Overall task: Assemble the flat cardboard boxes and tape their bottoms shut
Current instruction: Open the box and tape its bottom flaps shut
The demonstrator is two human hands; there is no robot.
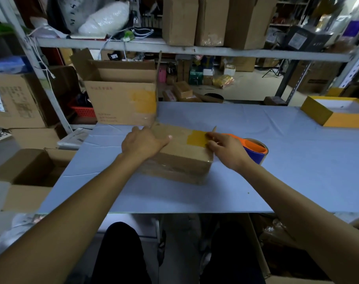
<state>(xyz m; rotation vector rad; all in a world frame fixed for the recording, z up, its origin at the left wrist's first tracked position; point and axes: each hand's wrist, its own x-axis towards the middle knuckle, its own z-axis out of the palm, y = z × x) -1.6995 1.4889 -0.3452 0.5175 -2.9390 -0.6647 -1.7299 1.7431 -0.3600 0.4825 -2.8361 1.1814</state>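
Left hand (pixel 142 143) lies flat, fingers straight, on the cardboard box (pixel 180 155); right hand (pixel 225 149) pinches yellow tape (pixel 197 138). Black bag (pixel 67 15) reads "MISS"; other print is illegible.

You have one closed cardboard box (pixel 180 154) under two hands, left hand (pixel 142 143) and right hand (pixel 227 151). One tape dispenser (pixel 254 149) sits beside it. One open carton (pixel 121 95) stands behind, one yellow tray box (pixel 336 111) far right (floor boxes uncounted).
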